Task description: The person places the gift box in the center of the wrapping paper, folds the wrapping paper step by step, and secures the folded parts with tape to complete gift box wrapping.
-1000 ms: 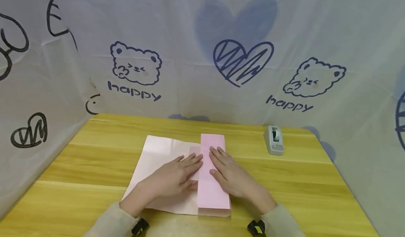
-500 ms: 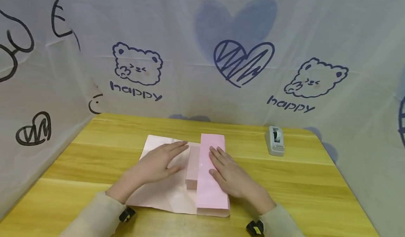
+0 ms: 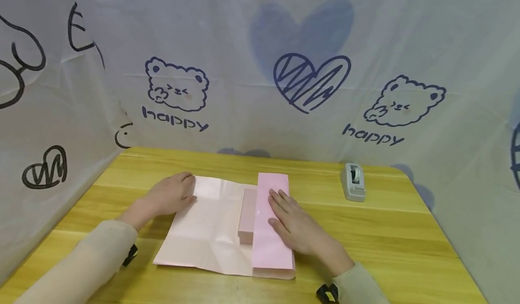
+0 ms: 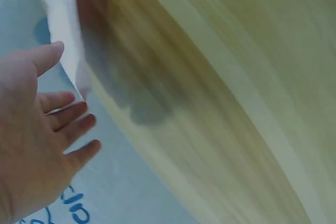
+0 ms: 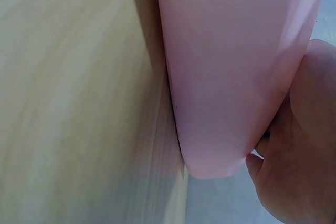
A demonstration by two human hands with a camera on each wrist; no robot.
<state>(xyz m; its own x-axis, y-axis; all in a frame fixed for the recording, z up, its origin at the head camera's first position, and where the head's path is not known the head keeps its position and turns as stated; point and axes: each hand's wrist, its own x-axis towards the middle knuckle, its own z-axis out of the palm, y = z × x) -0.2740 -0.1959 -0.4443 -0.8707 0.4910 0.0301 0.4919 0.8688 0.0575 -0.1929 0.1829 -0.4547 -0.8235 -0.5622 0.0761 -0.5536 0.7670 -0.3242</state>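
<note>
Head view: the box (image 3: pixel 247 214) sits on the table (image 3: pixel 386 232), on the right part of the wrapping paper (image 3: pixel 203 223). Pink flap (image 3: pixel 268 250) lies folded over the box's right part; its left strip and near-left corner show bare. Your right hand (image 3: pixel 294 223) rests flat on the flap above the box, fingers extended, gripping nothing. Your left hand (image 3: pixel 174 193) is at the sheet's far-left corner, well left of the box. Hands well apart. Tape dispenser (image 3: pixel 353 182) stands beyond the box, to its right, untouched.

Left wrist view: the sheet's pale edge runs between your thumb and fingers, fingertips at its corner. Thumb and fingers stand apart; no firm pinch shows. Box out of sight here.

Right wrist view: smooth pink side of the wrap, your hand along its edge. Fingertips hidden, so their contact can't be told from here.

Judgement: first side appears folded; you seem to be at taking up the second. Next move calls for a pinch on that left edge, then bringing it rightward over the box while your right hand keeps the flap down.
</note>
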